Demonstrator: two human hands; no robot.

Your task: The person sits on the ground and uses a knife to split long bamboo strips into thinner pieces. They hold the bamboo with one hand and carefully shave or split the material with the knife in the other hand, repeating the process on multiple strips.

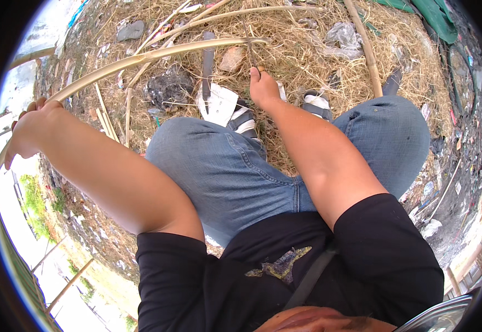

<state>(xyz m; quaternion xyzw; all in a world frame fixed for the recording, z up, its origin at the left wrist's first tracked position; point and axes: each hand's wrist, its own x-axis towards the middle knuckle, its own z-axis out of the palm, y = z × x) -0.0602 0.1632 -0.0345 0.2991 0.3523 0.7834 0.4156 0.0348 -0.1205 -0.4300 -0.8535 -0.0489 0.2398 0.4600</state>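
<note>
Pole [163, 53]: one, pale, long, slightly bowed; spans from the left edge to the upper middle, its tip above the straw [299, 52]. Left grip [30, 128]: fingers curled around the pole, which runs on past the hand toward the lower left edge. Right grip [264, 88]: fist closed on a slim dark tool [252, 55], which crosses the pole just short of its tip; contact cannot be confirmed.

State of work: judged under way, the tool being at the pole's end. The pole appears to be in one piece; no cut or split can be made out. How much is left cannot be told, nor whether any other pole counts as finished.

Also listed: a curved pole [285, 9] beyond the held one; a straight pole [367, 52] at right; a reddish stone [231, 59]; a black lump [169, 87]; a clear plastic bag [343, 37].
</note>
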